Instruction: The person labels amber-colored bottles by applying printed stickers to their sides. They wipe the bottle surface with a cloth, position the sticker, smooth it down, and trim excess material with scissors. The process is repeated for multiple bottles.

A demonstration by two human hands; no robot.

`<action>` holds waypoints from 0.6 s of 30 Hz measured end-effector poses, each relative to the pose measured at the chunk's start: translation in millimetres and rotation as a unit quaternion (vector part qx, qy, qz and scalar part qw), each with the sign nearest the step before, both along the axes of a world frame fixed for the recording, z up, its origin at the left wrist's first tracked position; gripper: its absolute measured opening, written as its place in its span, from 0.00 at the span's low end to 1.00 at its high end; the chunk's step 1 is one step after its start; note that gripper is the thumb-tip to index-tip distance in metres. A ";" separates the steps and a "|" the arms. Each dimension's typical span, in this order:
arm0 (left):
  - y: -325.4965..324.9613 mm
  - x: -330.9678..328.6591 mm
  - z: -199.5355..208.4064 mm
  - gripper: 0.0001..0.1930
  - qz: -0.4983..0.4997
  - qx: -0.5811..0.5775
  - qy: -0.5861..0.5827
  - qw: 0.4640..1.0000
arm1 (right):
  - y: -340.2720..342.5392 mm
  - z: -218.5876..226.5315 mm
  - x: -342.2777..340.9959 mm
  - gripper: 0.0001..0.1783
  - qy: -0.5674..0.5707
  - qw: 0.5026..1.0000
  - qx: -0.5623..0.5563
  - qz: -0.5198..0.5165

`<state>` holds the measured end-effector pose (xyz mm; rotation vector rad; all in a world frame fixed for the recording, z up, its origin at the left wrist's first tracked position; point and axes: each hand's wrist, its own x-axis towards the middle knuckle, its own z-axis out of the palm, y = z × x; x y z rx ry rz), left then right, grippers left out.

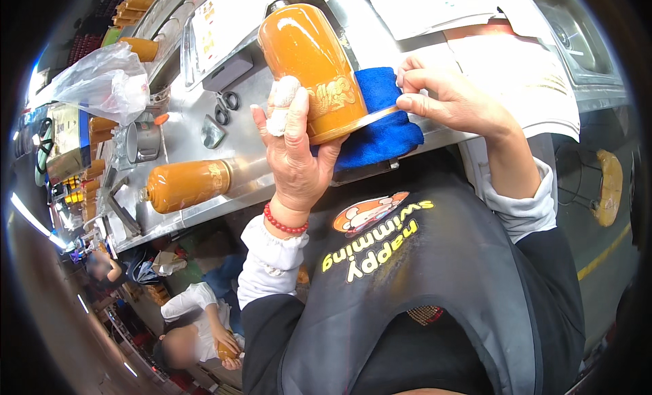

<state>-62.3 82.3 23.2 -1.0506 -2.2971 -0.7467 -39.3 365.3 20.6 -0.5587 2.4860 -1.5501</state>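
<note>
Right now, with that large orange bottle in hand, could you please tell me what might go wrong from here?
The large orange bottle looks glossy, and white wrapping covers part of the left hand, so its grip might slip. The bottle's base is near the front edge of the metal table, so a slip could end in a fall. The smaller-looking orange bottle is near that edge too; a sideways move of the left arm could knock it.

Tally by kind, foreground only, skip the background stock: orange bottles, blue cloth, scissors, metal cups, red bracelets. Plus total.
Orange bottles: 2
Blue cloth: 1
Scissors: 1
Metal cup: 1
Red bracelet: 1
Total: 6
</note>
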 end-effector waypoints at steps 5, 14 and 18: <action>-6.7 2.6 -8.5 0.38 -0.008 0.027 -0.033 0.999 | -0.5 16.1 0.7 0.18 0.062 0.997 0.031 0.012; -0.2 12.5 -12.3 0.34 -0.047 0.270 -0.205 0.940 | -2.4 27.3 11.7 0.16 -0.017 0.995 -0.095 -0.002; 7.1 8.2 -5.6 0.34 -0.022 0.247 -0.221 0.943 | -0.1 37.2 13.4 0.15 0.072 0.995 -0.071 0.013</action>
